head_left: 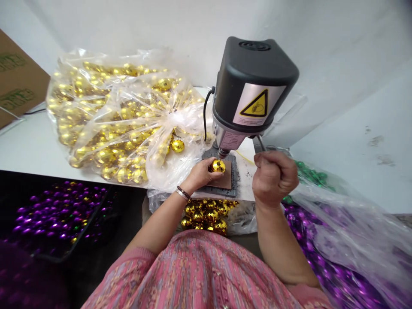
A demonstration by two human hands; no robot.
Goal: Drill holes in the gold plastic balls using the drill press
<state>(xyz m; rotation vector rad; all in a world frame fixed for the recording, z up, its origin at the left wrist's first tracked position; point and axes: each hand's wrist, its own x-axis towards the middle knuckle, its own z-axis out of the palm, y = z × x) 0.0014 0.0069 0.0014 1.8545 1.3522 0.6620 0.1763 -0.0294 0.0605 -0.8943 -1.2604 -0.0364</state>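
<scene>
A small bench drill press with a black motor housing and a yellow warning label stands on the white table. Under its bit, my left hand grips a shiny gold faceted ball on a brown board over the grey base. The bit meets the top of the ball; whether it has entered cannot be made out. My right hand is closed around the metal feed lever at the right of the drill press. One loose gold ball lies left of the machine on clear plastic.
A large clear bag of gold balls covers the table's left side. More gold balls sit below the front edge. Purple balls fill a black crate at left and a bag at right. A cardboard box stands far left.
</scene>
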